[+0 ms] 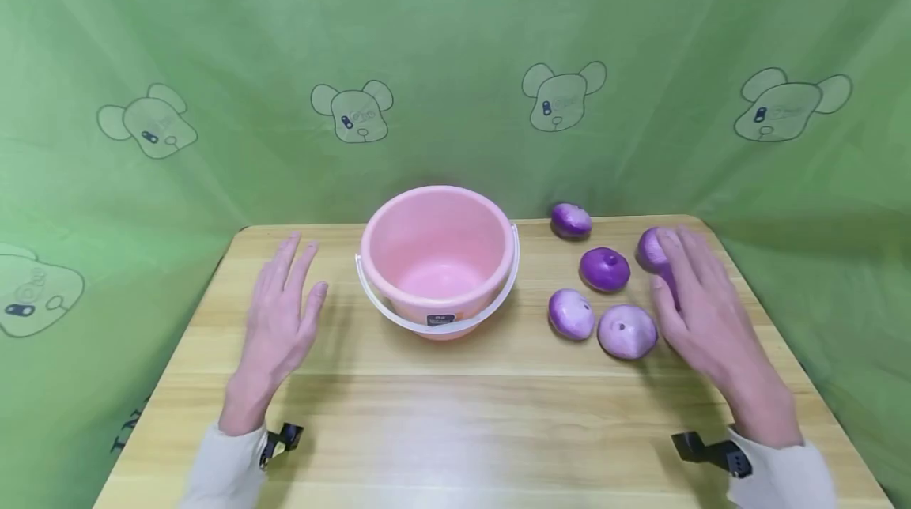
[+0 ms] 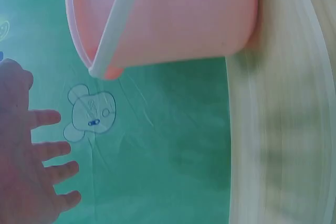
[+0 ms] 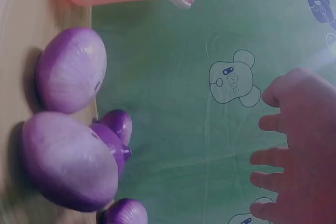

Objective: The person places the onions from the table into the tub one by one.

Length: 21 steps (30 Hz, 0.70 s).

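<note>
A pink bucket (image 1: pixel 443 311) with a white handle (image 1: pixel 384 311) lowered over its front stands at the back middle of the table; its inside looks bare. Several purple onions (image 1: pixel 605 269) lie to the right of it. My left hand (image 1: pixel 281 319), fingers extended, is held left of the bucket with nothing in it. My right hand (image 1: pixel 701 311) hovers at the right of the onions, its straight fingers overlapping the rear right onion (image 1: pixel 651 246) in the head view. In the right wrist view the fingers (image 3: pixel 270 157) show apart from the onions, holding nothing.
The wooden table (image 1: pixel 427 414) has its back edge close to a green curtain (image 1: pixel 455 19) printed with bear heads, which also hangs at both sides. Black straps with small devices (image 1: pixel 281 442) are on both wrists, beside pale sleeves.
</note>
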Each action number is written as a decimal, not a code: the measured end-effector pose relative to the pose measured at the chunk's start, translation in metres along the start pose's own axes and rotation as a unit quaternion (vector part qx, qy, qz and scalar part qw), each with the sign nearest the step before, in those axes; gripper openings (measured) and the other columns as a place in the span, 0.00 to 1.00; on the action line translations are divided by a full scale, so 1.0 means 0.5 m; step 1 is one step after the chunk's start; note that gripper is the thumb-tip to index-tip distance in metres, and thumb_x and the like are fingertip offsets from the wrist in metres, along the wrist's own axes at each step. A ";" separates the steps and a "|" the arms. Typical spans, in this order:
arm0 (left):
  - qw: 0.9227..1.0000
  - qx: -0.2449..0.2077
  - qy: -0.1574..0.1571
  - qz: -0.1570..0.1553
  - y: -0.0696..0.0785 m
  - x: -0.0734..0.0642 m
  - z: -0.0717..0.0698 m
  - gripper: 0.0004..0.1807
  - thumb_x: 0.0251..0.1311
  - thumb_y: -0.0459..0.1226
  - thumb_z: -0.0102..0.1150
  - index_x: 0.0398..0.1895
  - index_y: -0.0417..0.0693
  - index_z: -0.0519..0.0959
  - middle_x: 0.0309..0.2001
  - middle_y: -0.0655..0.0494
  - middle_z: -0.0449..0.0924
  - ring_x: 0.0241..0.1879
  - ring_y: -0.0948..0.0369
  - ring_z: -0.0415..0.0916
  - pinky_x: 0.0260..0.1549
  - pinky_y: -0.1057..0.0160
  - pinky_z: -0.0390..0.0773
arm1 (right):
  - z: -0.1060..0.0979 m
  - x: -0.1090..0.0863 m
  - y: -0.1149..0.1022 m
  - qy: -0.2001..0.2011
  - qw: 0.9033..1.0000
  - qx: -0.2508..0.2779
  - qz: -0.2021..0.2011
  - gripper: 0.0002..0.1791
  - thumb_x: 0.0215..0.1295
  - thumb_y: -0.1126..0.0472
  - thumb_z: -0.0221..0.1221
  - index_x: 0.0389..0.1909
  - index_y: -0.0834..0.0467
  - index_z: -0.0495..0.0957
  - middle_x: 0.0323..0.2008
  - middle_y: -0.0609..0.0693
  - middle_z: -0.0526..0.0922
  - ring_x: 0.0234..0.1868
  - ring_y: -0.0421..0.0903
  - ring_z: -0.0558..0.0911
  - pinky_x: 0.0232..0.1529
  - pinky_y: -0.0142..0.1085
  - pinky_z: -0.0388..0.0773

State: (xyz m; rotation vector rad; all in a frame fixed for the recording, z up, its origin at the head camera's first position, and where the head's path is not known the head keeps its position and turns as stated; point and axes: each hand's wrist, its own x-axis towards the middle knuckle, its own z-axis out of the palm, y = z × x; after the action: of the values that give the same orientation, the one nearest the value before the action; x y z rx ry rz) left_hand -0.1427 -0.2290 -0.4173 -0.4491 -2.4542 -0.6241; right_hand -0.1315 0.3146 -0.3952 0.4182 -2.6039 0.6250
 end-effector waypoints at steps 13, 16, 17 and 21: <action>0.997 -0.068 0.036 0.030 0.061 0.020 0.034 0.30 0.78 0.54 0.40 0.71 0.46 0.71 0.77 0.44 0.60 0.74 0.46 0.59 0.71 0.35 0.61 | 0.049 -0.016 -0.020 -0.018 0.998 0.057 0.037 0.35 0.79 0.56 0.48 0.82 0.47 0.50 0.82 0.50 0.45 0.80 0.61 0.48 0.74 0.70 0.44; 0.996 -0.078 0.036 0.035 0.076 0.026 0.042 0.28 0.78 0.53 0.41 0.70 0.48 0.73 0.77 0.45 0.61 0.74 0.46 0.60 0.70 0.36 0.62 | 0.057 -0.017 -0.025 -0.020 0.997 0.061 0.036 0.35 0.79 0.57 0.49 0.82 0.47 0.49 0.82 0.51 0.45 0.80 0.62 0.49 0.75 0.70 0.45; 0.995 -0.082 0.037 0.037 0.081 0.028 0.045 0.27 0.78 0.52 0.42 0.69 0.47 0.74 0.76 0.45 0.61 0.74 0.46 0.60 0.70 0.36 0.62 | 0.059 -0.018 -0.026 -0.018 0.997 0.061 0.034 0.35 0.79 0.57 0.49 0.83 0.47 0.49 0.82 0.52 0.46 0.80 0.62 0.50 0.75 0.69 0.45; 0.993 -0.096 0.042 0.047 0.097 0.035 0.056 0.25 0.75 0.48 0.46 0.67 0.46 0.76 0.75 0.45 0.63 0.73 0.46 0.61 0.70 0.37 0.61 | 0.066 -0.024 -0.027 -0.015 0.998 0.059 0.031 0.35 0.79 0.57 0.48 0.82 0.48 0.50 0.82 0.53 0.47 0.79 0.64 0.51 0.76 0.66 0.46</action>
State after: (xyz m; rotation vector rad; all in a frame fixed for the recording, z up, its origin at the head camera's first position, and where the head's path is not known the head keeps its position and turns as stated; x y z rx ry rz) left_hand -0.1473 -0.1709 -0.4115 -0.5989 -2.2894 -0.8261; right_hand -0.1272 0.2891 -0.4226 0.3879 -2.6243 0.8021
